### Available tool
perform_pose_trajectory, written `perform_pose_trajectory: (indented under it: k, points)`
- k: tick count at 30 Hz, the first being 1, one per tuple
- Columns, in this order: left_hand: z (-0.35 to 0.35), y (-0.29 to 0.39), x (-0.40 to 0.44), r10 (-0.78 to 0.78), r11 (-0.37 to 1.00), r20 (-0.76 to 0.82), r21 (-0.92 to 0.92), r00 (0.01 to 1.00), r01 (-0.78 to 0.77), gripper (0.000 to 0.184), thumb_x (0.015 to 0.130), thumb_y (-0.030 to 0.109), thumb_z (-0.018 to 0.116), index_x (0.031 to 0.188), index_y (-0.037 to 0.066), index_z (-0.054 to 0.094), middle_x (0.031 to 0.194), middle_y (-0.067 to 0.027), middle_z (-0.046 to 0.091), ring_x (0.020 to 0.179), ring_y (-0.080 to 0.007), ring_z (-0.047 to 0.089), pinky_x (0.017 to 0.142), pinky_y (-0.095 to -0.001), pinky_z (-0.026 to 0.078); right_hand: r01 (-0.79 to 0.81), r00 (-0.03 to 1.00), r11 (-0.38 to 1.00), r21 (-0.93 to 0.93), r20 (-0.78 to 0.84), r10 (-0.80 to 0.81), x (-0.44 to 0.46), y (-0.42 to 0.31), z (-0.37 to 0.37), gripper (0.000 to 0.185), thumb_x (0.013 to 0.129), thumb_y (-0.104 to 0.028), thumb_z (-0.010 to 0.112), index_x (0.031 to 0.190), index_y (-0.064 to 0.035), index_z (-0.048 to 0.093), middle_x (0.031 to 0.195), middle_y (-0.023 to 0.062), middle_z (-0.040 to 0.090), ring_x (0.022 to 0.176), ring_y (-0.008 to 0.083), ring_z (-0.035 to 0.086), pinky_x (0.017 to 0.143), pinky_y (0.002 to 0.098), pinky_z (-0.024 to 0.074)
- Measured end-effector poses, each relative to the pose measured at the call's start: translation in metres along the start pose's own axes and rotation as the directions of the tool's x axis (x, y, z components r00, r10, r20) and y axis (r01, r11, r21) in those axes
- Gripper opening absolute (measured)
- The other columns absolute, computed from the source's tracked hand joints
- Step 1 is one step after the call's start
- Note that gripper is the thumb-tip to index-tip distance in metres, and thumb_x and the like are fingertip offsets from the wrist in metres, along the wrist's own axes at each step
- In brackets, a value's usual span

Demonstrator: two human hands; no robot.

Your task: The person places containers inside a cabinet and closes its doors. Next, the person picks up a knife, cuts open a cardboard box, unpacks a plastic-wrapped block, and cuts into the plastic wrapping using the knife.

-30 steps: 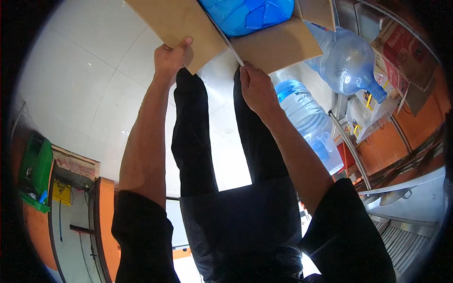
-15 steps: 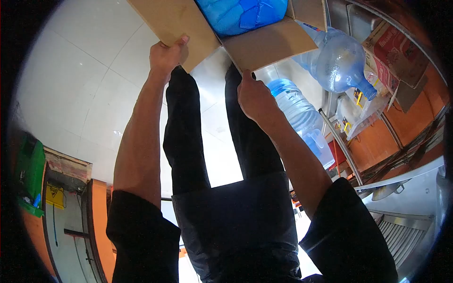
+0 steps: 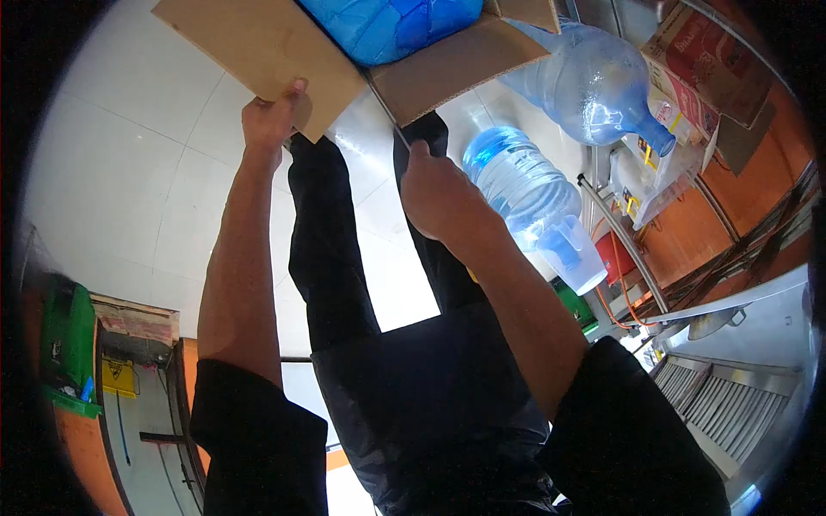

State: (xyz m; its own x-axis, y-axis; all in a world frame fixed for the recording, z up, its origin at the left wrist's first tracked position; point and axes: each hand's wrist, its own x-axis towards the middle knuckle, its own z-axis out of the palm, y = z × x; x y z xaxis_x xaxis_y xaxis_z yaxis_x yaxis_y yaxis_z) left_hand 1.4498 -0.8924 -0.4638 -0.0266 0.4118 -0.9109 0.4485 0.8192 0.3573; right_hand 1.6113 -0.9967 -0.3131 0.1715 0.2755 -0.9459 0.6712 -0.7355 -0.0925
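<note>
At the top of the view is an open cardboard box (image 3: 456, 64) with a blue plastic-wrapped bundle (image 3: 391, 26) inside. My left hand (image 3: 271, 120) pinches the lower edge of the box's left flap (image 3: 258, 47), thumb on top. Below the near flap, my right hand (image 3: 439, 189) is closed at the end of a thin, narrow strip (image 3: 390, 114) running up to the box corner. Whether this strip is a tool or a cardboard edge is unclear. Both hands are apart, above my legs.
Right of the box lie a large clear blue bottle (image 3: 602, 86) and another water bottle (image 3: 525, 181), with a plastic jug (image 3: 572, 254) beside it. A red carton (image 3: 710, 64) is at upper right. A green bin (image 3: 69, 344) stands at far left.
The box, its flaps and both hands have shifted left in view. My right hand is lower relative to the near flap. Both hands remain closed.
</note>
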Motion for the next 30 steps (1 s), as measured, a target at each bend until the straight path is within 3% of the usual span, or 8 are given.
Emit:
perform_pose_trajectory:
  k: [3,9,15,18,19,24,27,30]
  points:
    - [-0.001,-0.009,0.008,-0.002,0.999,0.033,-0.043,0.999,0.003,0.058,0.076,0.031,0.077,0.117,-0.004,0.056,0.109,-0.0148,0.062,0.096,-0.0251,0.063,0.076,-0.0382,0.057,-0.115,0.984,0.993,-0.018,0.133,0.117,-0.02,-0.002,-0.007,0.025,0.091,-0.008,0.039,0.11,0.0079,0.044,0.098,0.0331,0.061,0.099,0.0433,0.061,0.086,0.0494,0.0509]
    - [0.0,-0.003,0.005,0.006,1.0,0.02,-0.007,1.0,-0.006,0.06,0.076,0.032,0.077,0.118,-0.004,0.056,0.11,-0.0159,0.061,0.096,-0.0259,0.064,0.073,-0.0369,0.059,-0.162,0.981,0.987,0.017,0.115,0.159,-0.027,-0.002,0.009,0.02,0.093,-0.009,0.039,0.107,0.0045,0.043,0.095,0.0343,0.06,0.097,0.0458,0.061,0.085,0.0519,0.0502]
    - [0.001,0.002,0.001,-0.036,0.999,-0.008,-0.004,0.999,0.036,0.059,0.076,0.032,0.076,0.118,-0.005,0.056,0.109,-0.0153,0.062,0.094,-0.0258,0.064,0.073,-0.0373,0.059,-0.11,0.994,0.994,0.01,0.003,0.11,-0.012,0.033,0.051,0.016,0.094,-0.011,0.039,0.103,0.0019,0.041,0.091,0.0328,0.062,0.092,0.0471,0.062,0.081,0.0518,0.0521]
    - [-0.001,-0.004,0.006,-0.012,1.0,0.005,-0.01,1.0,0.012,0.057,0.076,0.032,0.076,0.117,-0.005,0.057,0.109,-0.0147,0.062,0.095,-0.0247,0.064,0.075,-0.037,0.058,-0.113,0.992,0.992,0.049,-0.043,0.115,-0.003,0.055,0.076,0.018,0.095,-0.014,0.039,0.103,0.0018,0.04,0.083,0.031,0.063,0.085,0.0474,0.063,0.075,0.0524,0.0537]
    - [0.0,-0.006,0.008,-0.006,1.0,-0.009,-0.006,1.0,0.006,0.057,0.076,0.032,0.076,0.116,-0.005,0.057,0.109,-0.0146,0.063,0.096,-0.0247,0.064,0.075,-0.0369,0.058,-0.048,0.991,0.997,0.062,-0.12,0.055,-0.003,0.063,0.088,0.023,0.097,-0.02,0.038,0.105,0.0014,0.039,0.077,0.0292,0.063,0.079,0.047,0.064,0.069,0.053,0.0542]
    - [0.005,-0.014,0.011,0.029,0.999,-0.077,-0.022,0.997,-0.031,0.057,0.077,0.033,0.075,0.117,-0.004,0.058,0.111,-0.0152,0.063,0.099,-0.0252,0.062,0.082,-0.0358,0.054,-0.072,0.969,0.982,0.173,-0.221,0.11,0.025,0.084,0.145,0.027,0.098,-0.027,0.039,0.101,-0.0005,0.045,0.076,0.0286,0.063,0.075,0.0454,0.064,0.064,0.0525,0.0537]
    - [0.01,-0.023,0.013,0.16,0.986,-0.134,0.061,0.978,-0.153,0.057,0.079,0.035,0.073,0.117,-0.005,0.058,0.111,-0.0153,0.063,0.099,-0.0253,0.061,0.085,-0.0358,0.049,-0.031,0.942,0.965,0.261,-0.315,0.115,0.048,0.099,0.179,0.03,0.099,-0.029,0.04,0.097,0.0002,0.05,0.075,0.0277,0.063,0.074,0.0438,0.064,0.062,0.0506,0.0532]
    - [0.024,-0.041,0.018,0.246,0.955,-0.21,-0.112,0.946,-0.273,0.057,0.081,0.038,0.072,0.115,-0.006,0.058,0.109,-0.0153,0.063,0.101,-0.0241,0.059,0.088,-0.0353,0.045,-0.016,0.921,0.945,0.327,-0.364,0.142,0.078,0.116,0.197,0.033,0.098,-0.029,0.042,0.098,0.0018,0.053,0.076,0.0272,0.063,0.073,0.0432,0.064,0.061,0.0492,0.0525]
